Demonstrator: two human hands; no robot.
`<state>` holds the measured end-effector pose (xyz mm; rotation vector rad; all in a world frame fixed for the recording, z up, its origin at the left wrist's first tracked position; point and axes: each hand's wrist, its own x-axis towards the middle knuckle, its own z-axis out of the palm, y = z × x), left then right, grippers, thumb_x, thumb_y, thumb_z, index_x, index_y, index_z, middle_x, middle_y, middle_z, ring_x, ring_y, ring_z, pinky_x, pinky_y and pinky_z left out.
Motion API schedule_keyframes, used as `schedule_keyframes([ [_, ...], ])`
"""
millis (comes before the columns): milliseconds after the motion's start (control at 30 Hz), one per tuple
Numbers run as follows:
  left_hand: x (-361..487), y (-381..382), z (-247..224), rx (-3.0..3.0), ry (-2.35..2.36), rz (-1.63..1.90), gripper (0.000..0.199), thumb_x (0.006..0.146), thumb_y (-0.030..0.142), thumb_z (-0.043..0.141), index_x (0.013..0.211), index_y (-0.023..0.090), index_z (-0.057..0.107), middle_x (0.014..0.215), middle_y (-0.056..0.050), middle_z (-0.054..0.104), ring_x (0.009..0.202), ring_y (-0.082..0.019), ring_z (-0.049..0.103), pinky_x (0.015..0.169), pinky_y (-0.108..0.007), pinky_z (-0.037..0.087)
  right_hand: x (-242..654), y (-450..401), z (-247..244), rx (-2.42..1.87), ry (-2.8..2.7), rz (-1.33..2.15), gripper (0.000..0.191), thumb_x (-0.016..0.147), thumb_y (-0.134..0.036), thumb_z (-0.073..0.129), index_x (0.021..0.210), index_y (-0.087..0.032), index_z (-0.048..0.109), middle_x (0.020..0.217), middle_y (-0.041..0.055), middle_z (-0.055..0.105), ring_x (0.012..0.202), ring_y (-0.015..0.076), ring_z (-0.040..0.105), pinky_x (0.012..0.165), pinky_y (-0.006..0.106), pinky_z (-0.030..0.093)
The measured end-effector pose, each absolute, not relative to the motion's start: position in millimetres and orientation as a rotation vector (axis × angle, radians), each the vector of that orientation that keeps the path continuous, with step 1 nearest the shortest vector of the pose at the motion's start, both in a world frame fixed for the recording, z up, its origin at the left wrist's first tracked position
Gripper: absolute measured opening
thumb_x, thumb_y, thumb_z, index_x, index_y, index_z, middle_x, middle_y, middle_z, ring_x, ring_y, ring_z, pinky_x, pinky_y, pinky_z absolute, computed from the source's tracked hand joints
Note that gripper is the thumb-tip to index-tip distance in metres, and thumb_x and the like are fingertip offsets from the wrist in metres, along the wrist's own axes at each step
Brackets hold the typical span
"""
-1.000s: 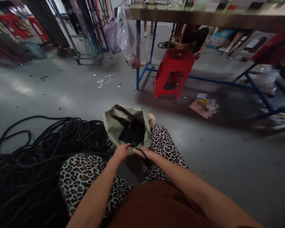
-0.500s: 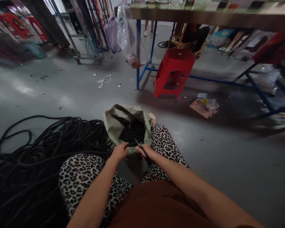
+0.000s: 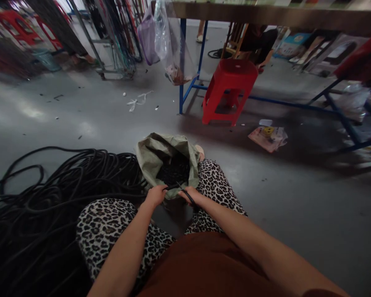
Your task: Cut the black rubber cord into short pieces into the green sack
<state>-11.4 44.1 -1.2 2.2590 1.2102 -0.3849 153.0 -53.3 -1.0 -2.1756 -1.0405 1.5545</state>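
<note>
Between my knees stands a greenish woven sack (image 3: 148, 159), its mouth open, with many small black pieces (image 3: 176, 170) inside. My left hand (image 3: 156, 195) is closed on a black cord (image 3: 172, 187), whose end reaches over the sack's near rim. Black-handled scissors (image 3: 189, 197) are in my right hand (image 3: 191, 194), their blades at the cord's end. Whether the blades touch the cord is too small to tell. A big heap of the same black cord (image 3: 111, 171) lies on the floor to my left, and a strand runs from it toward my left hand.
Ahead, a red plastic stool (image 3: 231, 90) stands by a table (image 3: 266, 14) with blue legs. Plastic bags (image 3: 170, 41) hang from the table's corner. A flat pinkish packet (image 3: 268, 138) lies on the floor. Farther off are a rack of cords (image 3: 117, 37) and other people's legs.
The view has shifted slightly. My hands stay over the sack's near rim, the left on the cord and the right on the scissors. The blades appear slightly changed in angle.
</note>
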Motion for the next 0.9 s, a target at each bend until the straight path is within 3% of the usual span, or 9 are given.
schedule_keyframes([
  [200, -12.0, 44.4, -3.2, 2.29, 1.227, -0.373, 0.035, 0.083, 0.029, 0.045, 0.114, 0.025, 0.059, 0.112, -0.006, 0.063, 0.102, -0.02, 0.058, 0.086, -0.029, 0.042, 154.6, -52.7, -2.5, -2.126, -0.958, 1.594, 0.031, 0.082, -0.035, 0.052, 0.06, -0.014, 0.054, 0.038, -0.0027, 0.043, 0.033, 0.011, 0.046, 0.035, 0.018, 0.036],
  [467, -10.9, 47.4, -3.6, 2.268, 1.297, -0.24, 0.036, 0.085, 0.03, 0.043, 0.117, 0.022, 0.057, 0.115, -0.007, 0.062, 0.104, -0.019, 0.057, 0.089, -0.028, 0.042, 154.8, -53.3, 7.4, -2.069, -0.77, 1.631, 0.037, 0.082, -0.051, 0.051, 0.074, -0.015, 0.054, 0.042, -0.0046, 0.045, 0.031, 0.009, 0.045, 0.032, 0.017, 0.035],
  [900, -0.8, 43.2, 2.2, 2.248, 1.243, -0.164, 0.036, 0.084, 0.025, 0.042, 0.116, 0.02, 0.057, 0.115, -0.006, 0.062, 0.107, -0.017, 0.055, 0.093, -0.027, 0.04, 154.3, -54.3, 13.2, -1.874, -0.844, 1.805, 0.04, 0.085, -0.052, 0.047, 0.084, -0.013, 0.055, 0.048, -0.0024, 0.051, 0.034, 0.0093, 0.05, 0.035, 0.016, 0.038],
])
